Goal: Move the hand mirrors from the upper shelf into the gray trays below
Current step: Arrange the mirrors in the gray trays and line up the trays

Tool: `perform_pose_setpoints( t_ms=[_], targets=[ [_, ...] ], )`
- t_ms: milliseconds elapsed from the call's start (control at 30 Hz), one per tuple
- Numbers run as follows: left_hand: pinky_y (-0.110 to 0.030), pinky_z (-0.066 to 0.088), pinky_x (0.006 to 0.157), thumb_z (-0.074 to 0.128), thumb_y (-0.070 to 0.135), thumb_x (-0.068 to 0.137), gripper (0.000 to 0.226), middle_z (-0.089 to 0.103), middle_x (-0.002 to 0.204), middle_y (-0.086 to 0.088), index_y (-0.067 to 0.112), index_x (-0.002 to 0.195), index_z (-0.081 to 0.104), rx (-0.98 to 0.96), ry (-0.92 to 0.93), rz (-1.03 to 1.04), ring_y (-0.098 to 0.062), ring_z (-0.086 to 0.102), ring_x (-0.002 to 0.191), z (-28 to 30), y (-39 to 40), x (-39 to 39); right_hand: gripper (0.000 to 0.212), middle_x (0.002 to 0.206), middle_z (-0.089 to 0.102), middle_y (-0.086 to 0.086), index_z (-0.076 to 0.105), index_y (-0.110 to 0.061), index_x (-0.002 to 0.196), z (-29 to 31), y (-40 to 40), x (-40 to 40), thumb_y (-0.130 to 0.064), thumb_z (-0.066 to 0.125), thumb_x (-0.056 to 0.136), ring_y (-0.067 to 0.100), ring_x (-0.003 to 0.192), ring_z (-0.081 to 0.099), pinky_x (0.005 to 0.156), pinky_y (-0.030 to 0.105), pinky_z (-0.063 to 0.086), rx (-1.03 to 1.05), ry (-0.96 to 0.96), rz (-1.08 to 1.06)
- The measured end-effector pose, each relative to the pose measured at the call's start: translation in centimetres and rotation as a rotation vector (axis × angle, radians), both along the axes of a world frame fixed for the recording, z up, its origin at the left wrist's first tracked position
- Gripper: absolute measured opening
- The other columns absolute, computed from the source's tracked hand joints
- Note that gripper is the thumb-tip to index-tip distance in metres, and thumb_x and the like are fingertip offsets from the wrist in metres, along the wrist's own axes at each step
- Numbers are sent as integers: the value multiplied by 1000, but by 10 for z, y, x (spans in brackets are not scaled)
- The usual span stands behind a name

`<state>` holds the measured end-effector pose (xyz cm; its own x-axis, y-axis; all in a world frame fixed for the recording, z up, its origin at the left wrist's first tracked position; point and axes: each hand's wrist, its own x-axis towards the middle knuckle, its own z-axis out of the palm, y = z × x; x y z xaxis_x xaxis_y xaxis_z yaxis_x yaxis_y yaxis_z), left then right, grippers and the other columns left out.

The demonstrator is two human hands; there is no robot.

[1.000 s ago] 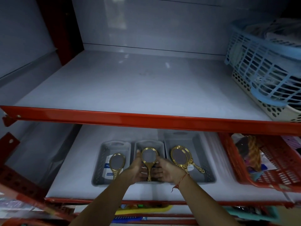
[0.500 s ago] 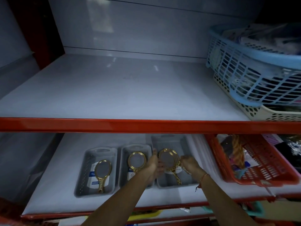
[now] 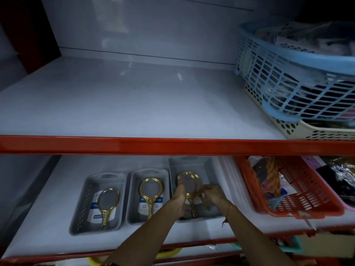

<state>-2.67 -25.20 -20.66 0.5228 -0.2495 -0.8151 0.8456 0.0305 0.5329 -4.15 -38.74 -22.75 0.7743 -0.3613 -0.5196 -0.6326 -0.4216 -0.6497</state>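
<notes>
Three gray trays stand side by side on the lower shelf. The left tray [image 3: 79,210] holds one gold hand mirror [image 3: 107,205]. Another gold mirror [image 3: 151,190] lies in the middle tray [image 3: 134,187]. Over the right tray [image 3: 208,169] there are two overlapping gold mirrors. My left hand [image 3: 179,198] grips the front mirror [image 3: 189,184] by its rim and neck. My right hand [image 3: 214,192] has its fingers closed on the rear mirror [image 3: 206,205]. No mirror shows on the upper shelf [image 3: 134,104].
A blue slatted basket [image 3: 288,81] sits on a cream basket [image 3: 315,131] at the right of the upper shelf. A red basket [image 3: 299,196] full of items stands right of the trays. The orange shelf beam [image 3: 172,145] crosses above my hands.
My hands left the mirror in the middle tray and moved right to the right tray, where they now hold the two mirrors. The view shifted right.
</notes>
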Motion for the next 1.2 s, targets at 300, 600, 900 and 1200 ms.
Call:
perform_pose_setpoints(
  t_ms=[300,600,900,1200],
  targets=[
    [-45,26,118,11,72,88,83,34,153,-11,20,150,25,43,-97,-56,-34,35,138,-14,-4,1,23,114,68,12,71,-12,105,6,2,-4,-18,54,91,28,106,65,85,35,52,128,63,-131],
    [-38,35,113,10,65,93,77,48,141,-17,15,145,36,53,-155,-75,-30,48,127,-21,-11,7,20,107,73,10,66,-29,87,-3,7,-8,-10,64,81,28,101,68,72,35,58,211,57,-149],
    [-44,34,105,6,68,91,81,50,140,-12,15,143,37,144,-105,-172,-29,50,121,-22,-8,12,23,89,71,16,66,-13,71,-5,7,2,2,56,86,34,78,71,66,42,61,327,73,-252],
    [-50,36,101,11,74,88,82,46,143,-6,18,141,40,154,-91,-246,-24,53,116,-17,-6,13,13,94,74,17,69,-6,96,-4,4,3,-6,58,88,35,78,74,72,50,61,374,88,-265]
  ],
)
